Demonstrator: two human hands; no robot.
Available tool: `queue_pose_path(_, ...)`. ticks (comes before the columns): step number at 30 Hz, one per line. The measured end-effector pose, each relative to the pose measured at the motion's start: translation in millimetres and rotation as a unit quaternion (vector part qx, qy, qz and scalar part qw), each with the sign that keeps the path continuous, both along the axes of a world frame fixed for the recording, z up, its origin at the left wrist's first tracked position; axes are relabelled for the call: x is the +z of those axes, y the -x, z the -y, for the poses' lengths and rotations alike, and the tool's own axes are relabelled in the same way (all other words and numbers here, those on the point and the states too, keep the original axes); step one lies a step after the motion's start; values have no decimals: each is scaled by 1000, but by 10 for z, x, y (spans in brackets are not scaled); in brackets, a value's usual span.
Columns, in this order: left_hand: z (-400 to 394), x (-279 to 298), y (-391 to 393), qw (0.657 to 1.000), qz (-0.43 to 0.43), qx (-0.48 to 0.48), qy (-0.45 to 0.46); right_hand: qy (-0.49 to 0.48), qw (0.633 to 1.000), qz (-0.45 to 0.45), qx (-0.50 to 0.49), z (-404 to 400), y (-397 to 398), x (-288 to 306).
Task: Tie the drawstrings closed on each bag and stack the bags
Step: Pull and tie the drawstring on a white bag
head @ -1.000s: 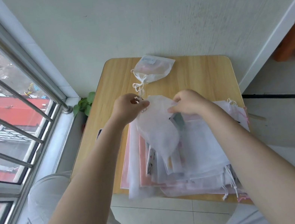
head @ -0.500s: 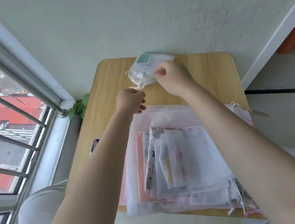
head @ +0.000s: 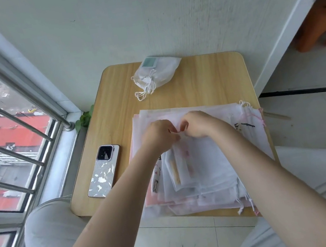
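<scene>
Under both hands, bag pile.

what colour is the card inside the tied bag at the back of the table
Pale green card, in the head view.

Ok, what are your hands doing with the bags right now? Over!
Left hand and right hand pinching the top bag on the pile of bags. Tied bags stacked at table's far edge. Phone off left, nothing blocking.

- Pale wall behind small wooden table, rounded corners
- Barred window at left, daylight, red roofs outside
- Light tiled floor
- Orange-brown wooden piece far right, possibly a stool
</scene>
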State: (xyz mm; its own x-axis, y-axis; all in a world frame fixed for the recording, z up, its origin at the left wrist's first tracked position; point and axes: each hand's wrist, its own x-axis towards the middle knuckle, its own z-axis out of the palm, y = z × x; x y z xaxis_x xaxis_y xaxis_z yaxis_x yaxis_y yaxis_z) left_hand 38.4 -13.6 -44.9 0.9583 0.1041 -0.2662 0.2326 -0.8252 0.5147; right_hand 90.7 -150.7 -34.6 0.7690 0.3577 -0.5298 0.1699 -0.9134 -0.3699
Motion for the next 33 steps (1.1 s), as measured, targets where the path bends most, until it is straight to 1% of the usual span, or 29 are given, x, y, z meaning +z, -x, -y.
queue_pose_path(4, -63, 90, 59, 993, 80, 62, 55, 27, 997, 73, 21, 73, 8, 5)
queue_pose_path(6, -155, 146, 120, 989, 76, 95, 79, 53, 993, 101, 13, 99, -4, 45)
queue_pose_path(8, -308, 166, 180, 989, 32, 112, 88, 76, 990, 117, -5, 130, -14, 101)
queue_pose_path(9, -389, 180, 215, 991, -10, 101, 81, 76, 989, 125, -12, 138, -15, 125)
queue_pose_path(11, -535, 207, 299, 992, -109, 35, 50, 49, 990, 131, -14, 107, 6, 181)
queue_pose_path(12, -576, 214, 330, 990, -140, 1, 33, 22, 992, 127, -11, 67, 26, 217)
queue_pose_path(13, -598, 210, 350, 988, -149, -16, 30, -2, 993, 122, -4, 6, 52, 241)
queue_pose_path(14, -597, 216, 365, 990, -135, -17, 43, -20, 993, 118, 14, -74, 89, 275)
queue_pose_path(16, -527, 227, 360, 992, -75, 12, 100, -49, 991, 110, 61, -233, 174, 327)
queue_pose_path(17, -504, 220, 363, 991, -45, 31, 120, -81, 989, 105, 71, -310, 216, 321)
queue_pose_path(18, -497, 211, 369, 989, -24, 53, 134, -124, 985, 101, 69, -364, 260, 316)
queue_pose_path(20, -547, 180, 413, 981, -6, 95, 168, -200, 973, 116, 26, -402, 296, 281)
queue_pose_path(21, -595, 158, 446, 977, -6, 108, 186, -211, 968, 132, -3, -385, 279, 259)
queue_pose_path(23, -690, 120, 536, 969, -14, 126, 213, -186, 972, 139, -44, -328, 226, 208)
queue_pose_path(25, -744, 82, 595, 963, -19, 137, 230, -144, 984, 94, -52, -279, 204, 181)
queue_pose_path(26, -760, 66, 616, 961, -22, 139, 237, -142, 986, 72, -50, -284, 219, 166)
queue_pose_path(30, -736, 94, 614, 954, -23, 146, 262, -187, 980, 59, -29, -359, 276, 119)
queue_pose_path(33, -709, 150, 581, 924, -16, 213, 317, -228, 973, 35, -6, -423, 331, 164)
